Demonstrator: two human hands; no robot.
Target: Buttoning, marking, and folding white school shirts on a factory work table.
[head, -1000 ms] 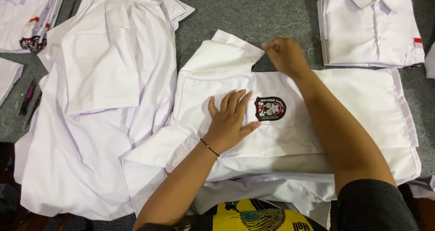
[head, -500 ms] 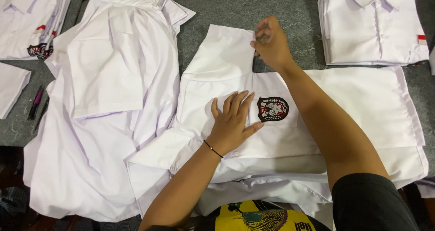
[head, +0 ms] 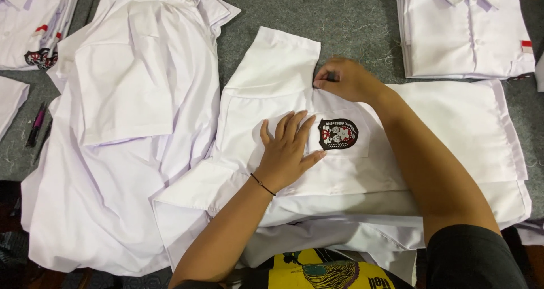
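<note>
A white short-sleeved shirt lies flat on the grey felt table in front of me, its pocket bearing a dark embroidered badge. My left hand rests flat on the shirt just left of the badge, fingers spread. My right hand pinches the shirt's cloth at the base of its sleeve, which sticks out toward the far side. More white cloth lies bunched under the shirt at the near edge.
A heap of unfolded white shirts covers the left side. Folded shirt stacks sit at the far right and far left. A pink pen lies on the grey felt at the left.
My right hand has moved along the sleeve's edge and now pinches lower, nearer the pocket. The left hand has stayed pressed beside the badge. The view has shifted slightly.
</note>
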